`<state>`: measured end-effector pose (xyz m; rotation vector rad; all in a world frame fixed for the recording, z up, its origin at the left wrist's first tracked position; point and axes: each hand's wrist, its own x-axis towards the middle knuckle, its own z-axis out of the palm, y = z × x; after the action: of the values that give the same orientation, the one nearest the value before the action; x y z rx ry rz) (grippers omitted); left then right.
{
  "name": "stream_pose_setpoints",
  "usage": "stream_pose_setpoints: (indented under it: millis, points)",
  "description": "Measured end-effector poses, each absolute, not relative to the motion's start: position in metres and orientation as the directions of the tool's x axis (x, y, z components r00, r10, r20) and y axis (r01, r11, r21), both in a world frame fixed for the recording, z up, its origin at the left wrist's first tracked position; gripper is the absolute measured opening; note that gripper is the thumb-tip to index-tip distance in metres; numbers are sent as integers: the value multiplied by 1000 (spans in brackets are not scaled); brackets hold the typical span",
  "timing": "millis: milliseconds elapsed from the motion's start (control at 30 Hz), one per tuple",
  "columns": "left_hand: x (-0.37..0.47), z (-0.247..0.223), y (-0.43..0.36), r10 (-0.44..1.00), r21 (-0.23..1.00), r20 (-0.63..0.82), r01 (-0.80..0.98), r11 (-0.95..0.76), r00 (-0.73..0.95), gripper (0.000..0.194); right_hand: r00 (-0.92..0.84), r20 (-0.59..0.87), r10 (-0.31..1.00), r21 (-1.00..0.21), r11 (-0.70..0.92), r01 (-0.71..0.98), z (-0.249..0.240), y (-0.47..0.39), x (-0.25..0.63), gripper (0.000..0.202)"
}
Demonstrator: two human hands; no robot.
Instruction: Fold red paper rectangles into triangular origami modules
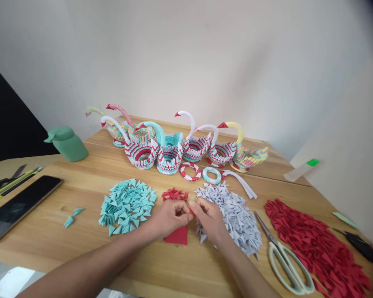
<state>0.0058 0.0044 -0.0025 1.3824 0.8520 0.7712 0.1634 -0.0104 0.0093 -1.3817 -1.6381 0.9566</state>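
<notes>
Both of my hands are closed, fingertips together, on a small piece of red paper (pixel 191 211) above the table's middle. My left hand (pixel 170 218) pinches it from one side and my right hand (pixel 210 217) from the other; the fingers hide most of it. Below my left hand lie flat red paper pieces (pixel 176 236). Just beyond the hands sits a small heap of folded red pieces (pixel 175 193). A pile of teal folded triangles (pixel 127 205) spreads to the left, and a pile of pale lavender triangles (pixel 236 219) lies beside and partly under my right hand.
Several paper swans (pixel 169 155) stand at the back, with two paper rings (pixel 211 175) and a loose white neck (pixel 240 182) before them. Scissors (pixel 286 260) and a large red pile (pixel 313 244) lie right. A phone (pixel 21 207) and green jug (pixel 69 145) are left.
</notes>
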Motion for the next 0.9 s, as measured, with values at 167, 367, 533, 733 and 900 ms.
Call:
stream_pose_setpoints:
  millis: [167,367,533,733,900]
  points:
    - [2,2,8,866,996,-85,42,74,493,28,-197,23,980,-974,66,215,13,-7,173,44]
    - [3,4,7,870,997,-76,46,61,486,30,-87,162,983,-843,184,506,15,-9,170,38]
    - [2,4,6,888,998,-8,62,-23,459,23,-118,170,978,-884,205,420,16,-9,171,39]
    - [3,2,5,903,969,102,165,-185,417,20,-157,140,978,-883,195,427,18,-10,172,32]
    - [3,2,4,896,989,82,73,-126,437,19,-171,135,976,-896,194,400,18,-9,171,38]
